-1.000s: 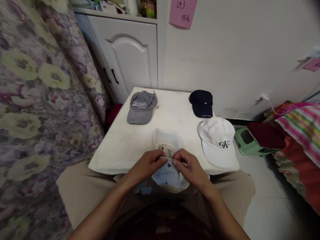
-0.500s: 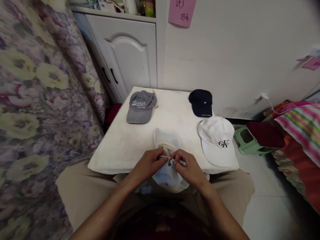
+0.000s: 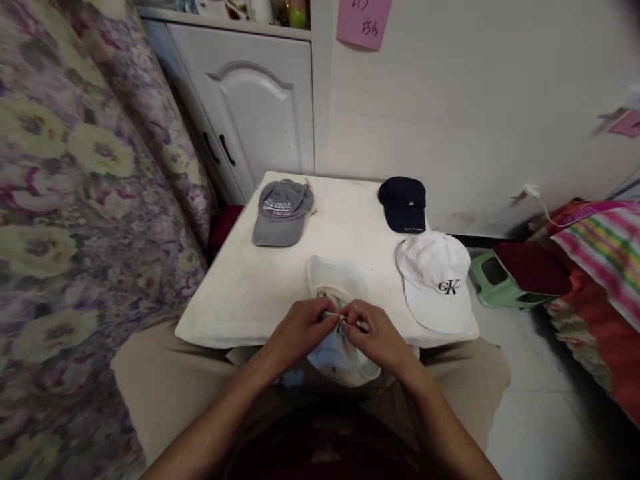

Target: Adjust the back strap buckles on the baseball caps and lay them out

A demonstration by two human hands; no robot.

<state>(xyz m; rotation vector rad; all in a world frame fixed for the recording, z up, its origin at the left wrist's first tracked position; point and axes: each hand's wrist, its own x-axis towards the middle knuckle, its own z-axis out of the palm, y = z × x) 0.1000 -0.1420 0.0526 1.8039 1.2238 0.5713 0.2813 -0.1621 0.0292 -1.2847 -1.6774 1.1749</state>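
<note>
Head cam: lt-blue cap point(image 3: 336, 358) in hands point(image 3: 311, 323) point(image 3: 374, 331)

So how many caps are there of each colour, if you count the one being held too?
Gray cap: 1
Dark blue cap: 1
White cap: 1
Pale blue cap, the held one: 1
Total: 4

Both hands point(image 3: 306, 327) point(image 3: 376, 333) pinch a pale-blue cap point(image 3: 334, 359); grey cap point(image 3: 281, 217) at left; navy cap point(image 3: 403, 205), white cap point(image 3: 434, 280) at right.
</note>
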